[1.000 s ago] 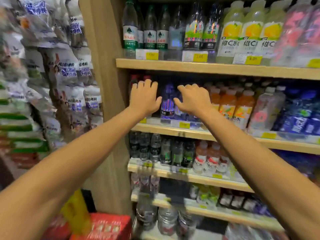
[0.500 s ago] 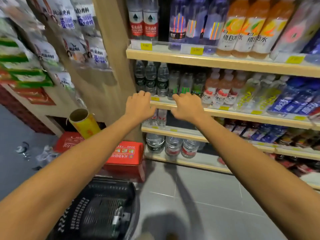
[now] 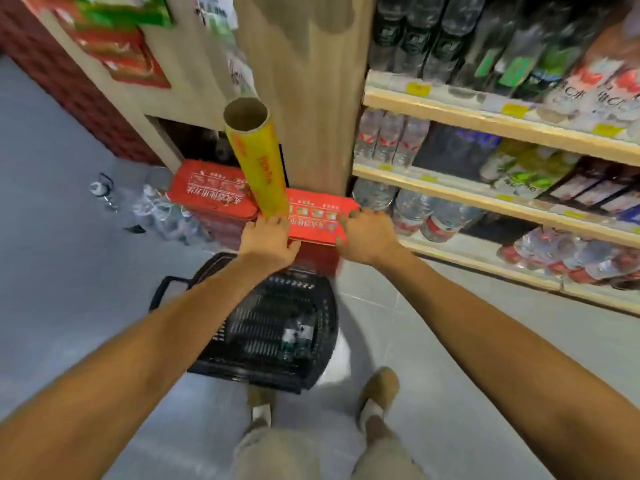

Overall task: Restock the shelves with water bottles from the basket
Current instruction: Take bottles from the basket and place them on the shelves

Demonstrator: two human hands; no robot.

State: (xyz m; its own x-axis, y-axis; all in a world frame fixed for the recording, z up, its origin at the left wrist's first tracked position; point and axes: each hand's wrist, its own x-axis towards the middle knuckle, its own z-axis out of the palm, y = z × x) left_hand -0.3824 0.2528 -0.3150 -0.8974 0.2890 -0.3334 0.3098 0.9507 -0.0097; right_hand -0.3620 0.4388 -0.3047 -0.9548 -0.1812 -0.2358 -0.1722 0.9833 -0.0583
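While the left hand (image 3: 268, 241) and right hand (image 3: 367, 237) hover spread and empty above the black plastic basket (image 3: 322, 341), they risk toppling the leaning yellow cardboard-cored roll (image 3: 258, 171) just beyond it.

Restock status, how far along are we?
Done: clear water bottles line the lower wooden shelves. In hand: nothing; left hand and right hand are open near the black plastic basket. Left: the basket looks nearly empty, with only one small unclear item at the bottom, so probably little remains.
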